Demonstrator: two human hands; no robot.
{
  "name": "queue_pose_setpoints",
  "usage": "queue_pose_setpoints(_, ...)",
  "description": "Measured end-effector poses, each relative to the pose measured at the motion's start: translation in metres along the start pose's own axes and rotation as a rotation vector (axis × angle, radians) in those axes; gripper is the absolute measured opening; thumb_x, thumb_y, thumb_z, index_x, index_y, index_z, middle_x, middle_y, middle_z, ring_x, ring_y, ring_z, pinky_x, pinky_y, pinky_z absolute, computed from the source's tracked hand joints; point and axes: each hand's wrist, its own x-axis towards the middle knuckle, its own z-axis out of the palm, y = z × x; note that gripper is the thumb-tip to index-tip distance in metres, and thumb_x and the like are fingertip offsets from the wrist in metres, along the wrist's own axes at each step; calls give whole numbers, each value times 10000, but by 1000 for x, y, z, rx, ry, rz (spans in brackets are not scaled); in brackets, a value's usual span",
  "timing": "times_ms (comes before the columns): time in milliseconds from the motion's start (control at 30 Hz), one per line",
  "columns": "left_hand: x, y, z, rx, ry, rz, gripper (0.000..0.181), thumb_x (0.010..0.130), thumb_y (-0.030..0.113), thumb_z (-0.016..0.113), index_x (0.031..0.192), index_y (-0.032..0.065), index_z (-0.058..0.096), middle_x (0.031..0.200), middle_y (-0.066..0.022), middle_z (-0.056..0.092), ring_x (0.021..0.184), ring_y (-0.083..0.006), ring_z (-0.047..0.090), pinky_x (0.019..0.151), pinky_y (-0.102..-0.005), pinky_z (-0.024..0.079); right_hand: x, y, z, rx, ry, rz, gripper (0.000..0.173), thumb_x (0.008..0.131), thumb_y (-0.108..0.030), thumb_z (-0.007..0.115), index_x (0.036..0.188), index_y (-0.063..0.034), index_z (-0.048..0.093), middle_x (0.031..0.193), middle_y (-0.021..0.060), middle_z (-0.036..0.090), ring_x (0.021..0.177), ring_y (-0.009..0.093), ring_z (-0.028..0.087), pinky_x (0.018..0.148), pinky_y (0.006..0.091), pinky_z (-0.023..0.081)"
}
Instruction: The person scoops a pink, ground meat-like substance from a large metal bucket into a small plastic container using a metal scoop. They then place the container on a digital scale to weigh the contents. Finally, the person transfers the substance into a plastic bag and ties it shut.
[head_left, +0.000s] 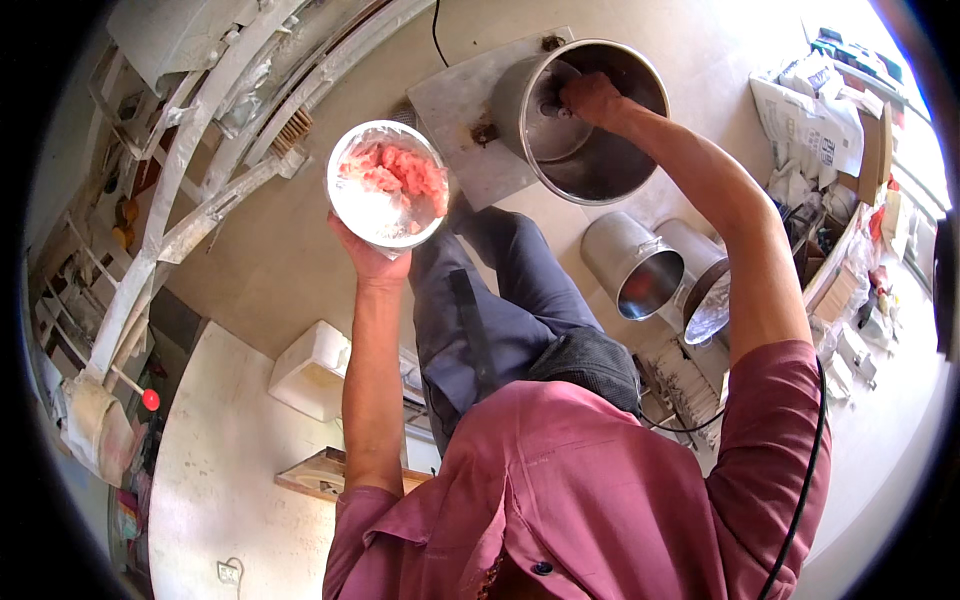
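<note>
My left hand (375, 259) grips a white round tub (335, 206) from below and behind. Clear plastic film lines the tub and spills over its rim. Inside lies a lumpy pink-red mass (401, 174), heaped towards the far side, with white film bare at the near side. My right hand (592, 99) reaches deep into a large stainless steel drum (600, 193), its fingers curled beside a small metal fitting (551, 112) on the inner bottom. Whether the fingers hold anything is hidden. The drum's mouth is tilted towards me.
Beneath the drum lies a stained metal plate (480, 169). Two smaller metal pots (611, 244) (686, 247) stand right of my legs. Cluttered shelving with bags and boxes (817, 127) lines the right. A dusty metal frame (184, 135) with a red-knobbed lever (150, 399) runs along the left.
</note>
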Motion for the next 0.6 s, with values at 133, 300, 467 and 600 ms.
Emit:
queue_pose_setpoints(133, 0, -1, -1, 67, 5, 42, 802, 898, 698, 532, 1510, 192, 416, 1549, -19, 432, 1432, -277, 388, 1190, -501, 320, -3, 3, -14, 175, -164, 64, 242, 832, -289, 658, 905, -87, 769, 946, 153, 752, 911, 325, 739, 730, 490, 592)
queue_pose_setpoints(300, 2, 1, -9, 24, 2, 28, 804, 903, 700, 523, 1516, 194, 407, 1556, -16, 422, 1432, -274, 388, 1188, -499, 323, -3, 8, -6, 332, -153, 116, 310, 818, -366, 672, 857, -73, 764, 895, 175, 743, 843, 329, 737, 717, 490, 587)
queue_pose_setpoints(467, 1, 0, -15, 66, -36, 32, 835, 882, 714, 550, 1520, 195, 403, 1559, -13, 417, 1433, -272, 386, 1191, -497, 320, -13, -1, 14, 528, -169, 98, 496, 835, -496, 667, 842, -5, 732, 767, 223, 707, 675, 353, 710, 670, 484, 576)
queue_pose_setpoints(600, 2, -3, -9, 84, -66, 35, 863, 856, 726, 581, 1514, 195, 410, 1554, -12, 421, 1430, -270, 390, 1188, -494, 326, -22, -6, 42, 680, -252, 231, 373, 855, -378, 664, 953, -29, 749, 772, 200, 711, 639, 321, 715, 681, 438, 594)
